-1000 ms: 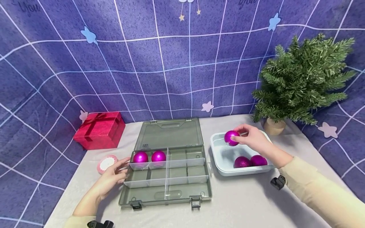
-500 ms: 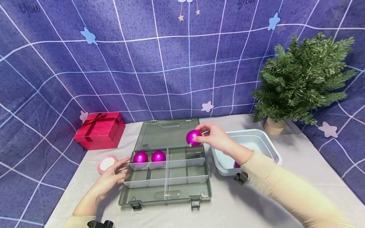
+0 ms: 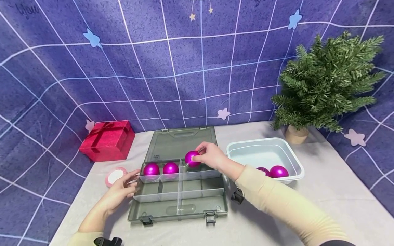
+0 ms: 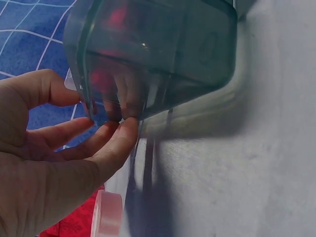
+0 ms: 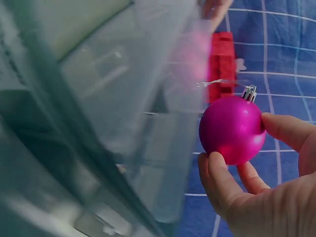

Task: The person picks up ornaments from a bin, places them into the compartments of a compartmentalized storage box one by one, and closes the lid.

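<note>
My right hand [image 3: 212, 157] pinches a shiny magenta Christmas ball [image 3: 192, 159] between thumb and fingers. The ball is over the back row of a grey-green divided plastic box [image 3: 201, 204], just right of the middle divider. A silver cap and a clear loop show on the ball [image 5: 232, 129] in the right wrist view. Two more magenta balls [image 3: 151, 169] sit side by side in the box's back left section. My left hand [image 3: 123, 188] rests its fingertips against the box's left side, and the left wrist view shows them touching the translucent wall [image 4: 163, 64].
A pale blue tub [image 3: 255, 143] to the right of the box holds two magenta balls [image 3: 278, 171], one glittery and partly covered by the sleeve. A small artificial tree [image 3: 326, 85] stands behind it. At left are a red gift box [image 3: 107, 141] and a pink ribbon roll [image 3: 115, 177].
My right hand has carried the ball left from above the tub, past the box's right end, and down over the back row. The left hand has stayed at the box's side.
</note>
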`<state>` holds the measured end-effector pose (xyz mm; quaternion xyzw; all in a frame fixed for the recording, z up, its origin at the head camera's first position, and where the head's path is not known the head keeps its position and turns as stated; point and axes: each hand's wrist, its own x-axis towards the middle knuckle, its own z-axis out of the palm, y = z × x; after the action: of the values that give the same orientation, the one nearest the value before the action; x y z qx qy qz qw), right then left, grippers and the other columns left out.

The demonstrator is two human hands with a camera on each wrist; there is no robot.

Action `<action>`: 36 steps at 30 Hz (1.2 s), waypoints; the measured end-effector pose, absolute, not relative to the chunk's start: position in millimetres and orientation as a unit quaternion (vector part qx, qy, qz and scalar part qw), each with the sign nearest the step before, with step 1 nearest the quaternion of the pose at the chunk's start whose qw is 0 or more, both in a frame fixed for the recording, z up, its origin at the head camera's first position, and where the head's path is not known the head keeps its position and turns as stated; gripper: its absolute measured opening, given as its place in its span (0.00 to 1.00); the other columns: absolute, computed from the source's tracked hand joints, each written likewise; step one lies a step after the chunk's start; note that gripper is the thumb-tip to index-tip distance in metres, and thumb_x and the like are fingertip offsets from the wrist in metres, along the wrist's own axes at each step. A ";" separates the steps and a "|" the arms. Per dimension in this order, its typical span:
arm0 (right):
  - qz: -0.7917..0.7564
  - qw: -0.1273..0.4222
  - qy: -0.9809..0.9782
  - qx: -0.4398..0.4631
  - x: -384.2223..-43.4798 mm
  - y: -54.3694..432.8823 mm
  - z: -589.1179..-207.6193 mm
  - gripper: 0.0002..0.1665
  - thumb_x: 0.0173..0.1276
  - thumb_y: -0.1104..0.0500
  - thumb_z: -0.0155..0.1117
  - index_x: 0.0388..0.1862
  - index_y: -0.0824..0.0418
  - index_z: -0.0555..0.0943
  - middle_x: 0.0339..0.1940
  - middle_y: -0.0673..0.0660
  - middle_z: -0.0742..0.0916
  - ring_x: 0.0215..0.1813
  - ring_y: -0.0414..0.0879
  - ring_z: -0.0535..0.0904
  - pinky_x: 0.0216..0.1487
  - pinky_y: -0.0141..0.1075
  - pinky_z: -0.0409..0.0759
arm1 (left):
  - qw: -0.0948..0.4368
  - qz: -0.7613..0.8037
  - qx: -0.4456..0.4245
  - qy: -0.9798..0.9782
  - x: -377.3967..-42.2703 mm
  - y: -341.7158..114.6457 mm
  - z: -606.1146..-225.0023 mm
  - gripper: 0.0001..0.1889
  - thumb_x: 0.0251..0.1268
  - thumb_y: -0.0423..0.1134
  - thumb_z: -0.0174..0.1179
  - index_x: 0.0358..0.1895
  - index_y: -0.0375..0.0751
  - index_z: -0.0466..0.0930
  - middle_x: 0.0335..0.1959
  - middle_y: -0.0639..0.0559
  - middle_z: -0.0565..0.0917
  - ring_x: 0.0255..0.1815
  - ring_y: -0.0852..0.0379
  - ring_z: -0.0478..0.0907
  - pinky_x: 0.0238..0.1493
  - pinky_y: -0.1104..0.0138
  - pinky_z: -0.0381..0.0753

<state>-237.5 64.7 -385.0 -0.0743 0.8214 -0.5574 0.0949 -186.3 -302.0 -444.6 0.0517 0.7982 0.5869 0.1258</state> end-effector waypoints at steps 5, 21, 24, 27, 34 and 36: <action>-0.526 0.090 0.842 -0.078 -235.9 59.3 -396.8 0.18 0.60 0.62 0.74 0.47 0.67 0.80 0.37 0.57 0.84 0.39 0.46 0.77 0.39 0.35 0.76 | 0.124 0.585 0.052 0.800 -185.5 -300.9 -444.0 0.42 0.56 0.19 0.53 0.79 0.26 0.52 0.70 0.22 0.62 0.60 0.49 0.70 0.35 0.69 0.77; -0.423 0.073 0.897 -0.105 -236.2 49.3 -411.4 0.16 0.59 0.60 0.77 0.43 0.63 0.82 0.31 0.52 0.83 0.35 0.44 0.78 0.45 0.39 0.78 | 0.122 0.591 0.051 0.795 -185.5 -302.0 -446.4 0.42 0.56 0.18 0.52 0.79 0.26 0.52 0.70 0.22 0.62 0.57 0.54 0.73 0.36 0.69 0.78; -0.425 0.080 0.895 -0.110 -237.6 48.6 -412.8 0.11 0.61 0.64 0.74 0.41 0.63 0.84 0.30 0.51 0.84 0.34 0.42 0.78 0.44 0.38 0.77 | 0.123 0.591 0.050 0.796 -185.0 -302.5 -447.1 0.42 0.56 0.18 0.53 0.79 0.26 0.52 0.70 0.22 0.62 0.57 0.53 0.72 0.37 0.68 0.79; -0.427 0.085 0.893 -0.110 -238.3 48.6 -413.5 0.08 0.62 0.68 0.70 0.41 0.63 0.85 0.30 0.51 0.84 0.34 0.42 0.77 0.43 0.37 0.77 | 0.122 0.591 0.051 0.796 -184.8 -302.7 -447.4 0.42 0.57 0.18 0.53 0.79 0.26 0.52 0.70 0.22 0.62 0.57 0.53 0.72 0.38 0.67 0.79; -0.426 0.087 0.893 -0.117 -237.0 54.1 -408.8 0.09 0.64 0.70 0.65 0.42 0.63 0.85 0.33 0.51 0.86 0.36 0.43 0.79 0.46 0.38 0.78 | 0.123 0.589 0.049 0.797 -185.1 -302.0 -447.6 0.42 0.58 0.19 0.53 0.79 0.27 0.52 0.70 0.23 0.62 0.56 0.53 0.72 0.38 0.68 0.79; -0.425 0.086 0.893 -0.122 -235.6 57.7 -403.9 0.09 0.64 0.69 0.64 0.43 0.63 0.85 0.35 0.52 0.86 0.38 0.44 0.80 0.49 0.40 0.79 | 0.123 0.588 0.049 0.798 -184.7 -302.4 -447.5 0.42 0.58 0.19 0.53 0.79 0.27 0.52 0.71 0.23 0.62 0.56 0.53 0.72 0.38 0.68 0.79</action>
<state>-235.6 57.7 -403.9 -0.1224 0.8927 -0.4251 0.0860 -184.7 -302.4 -447.5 0.0488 0.7979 0.5882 0.1226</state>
